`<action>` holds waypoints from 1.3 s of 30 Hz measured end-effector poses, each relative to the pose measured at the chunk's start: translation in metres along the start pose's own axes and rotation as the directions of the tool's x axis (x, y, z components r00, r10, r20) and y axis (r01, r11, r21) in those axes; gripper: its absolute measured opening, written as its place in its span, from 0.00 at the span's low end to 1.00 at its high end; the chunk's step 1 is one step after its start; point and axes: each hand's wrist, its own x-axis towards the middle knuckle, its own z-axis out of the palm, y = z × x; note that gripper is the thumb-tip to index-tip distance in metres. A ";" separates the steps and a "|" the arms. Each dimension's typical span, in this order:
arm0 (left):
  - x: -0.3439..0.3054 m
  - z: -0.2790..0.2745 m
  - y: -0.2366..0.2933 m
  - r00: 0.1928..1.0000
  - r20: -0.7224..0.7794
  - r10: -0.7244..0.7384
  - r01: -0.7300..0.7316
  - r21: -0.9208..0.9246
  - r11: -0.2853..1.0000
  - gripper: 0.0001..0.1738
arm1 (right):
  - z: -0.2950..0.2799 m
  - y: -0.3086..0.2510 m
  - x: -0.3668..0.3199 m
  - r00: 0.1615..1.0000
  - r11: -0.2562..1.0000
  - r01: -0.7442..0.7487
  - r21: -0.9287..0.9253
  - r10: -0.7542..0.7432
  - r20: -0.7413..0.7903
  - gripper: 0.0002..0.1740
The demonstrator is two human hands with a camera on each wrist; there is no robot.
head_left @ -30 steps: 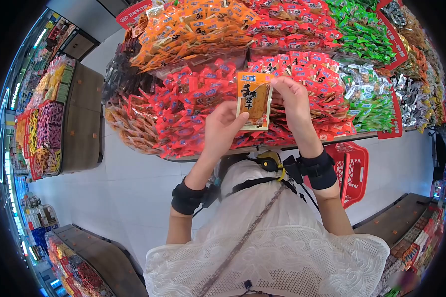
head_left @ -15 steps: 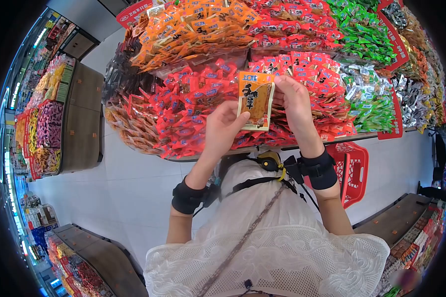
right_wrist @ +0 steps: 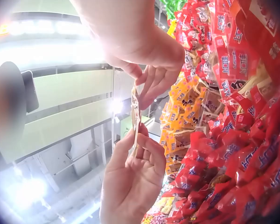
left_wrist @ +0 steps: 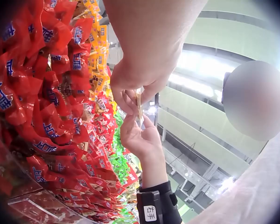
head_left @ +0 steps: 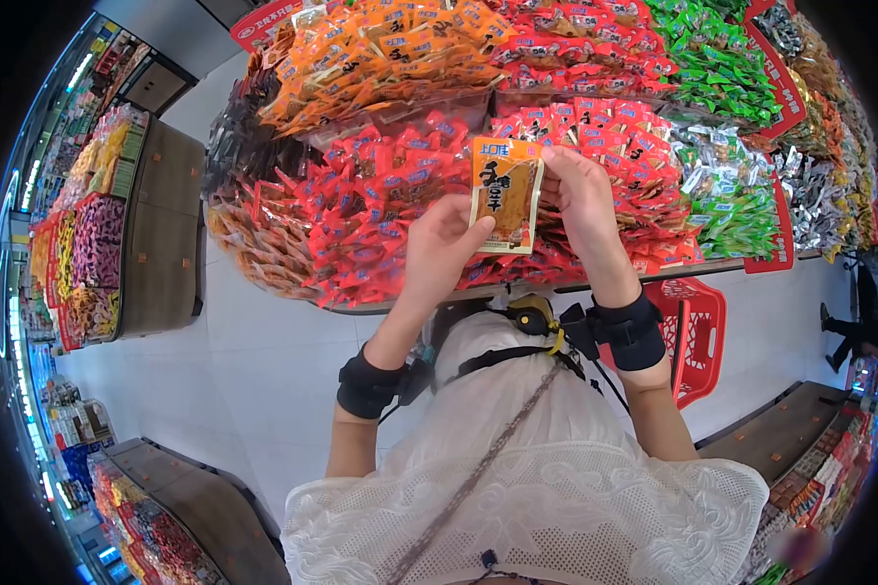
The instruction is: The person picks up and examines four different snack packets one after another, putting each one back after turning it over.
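Note:
An orange packet with a clear window and dark lettering (head_left: pixel 506 195) is held up over the red packets (head_left: pixel 380 210), its printed face toward the head camera. The left hand (head_left: pixel 439 249) pinches its lower left edge, thumb on the front. At the upper right corner the right hand (head_left: pixel 583 200) pinches it between thumb and fingers. Both wrist views show the packet edge-on: in the left wrist view the packet (left_wrist: pixel 139 105) is between the two hands, and in the right wrist view the packet (right_wrist: pixel 135 112) looks thin and slightly bent.
Orange packets (head_left: pixel 380 58) and green packets (head_left: pixel 707 63) fill the bins behind. A red basket (head_left: pixel 698 341) stands on the floor at the right of the display. Wooden display stands (head_left: pixel 161 234) are at the left. A person's dark-clothed legs (head_left: pixel 857 327) show at the far right.
The packet has tilted a little and shifted slightly to the right, with both hands still on it. A person's legs have come into view at the far right.

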 end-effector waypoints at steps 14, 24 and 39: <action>0.003 0.000 0.007 0.927 -0.203 0.315 -0.191 0.468 0.863 0.10 | 0.006 0.002 -0.002 0.982 0.982 0.170 -0.086 -0.176 -0.070 0.12; 0.010 0.004 0.017 0.486 0.414 0.769 -0.427 0.881 -0.205 0.17 | 0.024 0.007 -0.019 0.988 0.991 0.081 0.110 -0.094 0.125 0.17; 0.001 0.003 -0.005 0.519 0.488 0.702 -0.665 0.746 -0.027 0.18 | -0.006 0.008 -0.004 0.994 0.996 0.082 0.045 -0.078 -0.079 0.07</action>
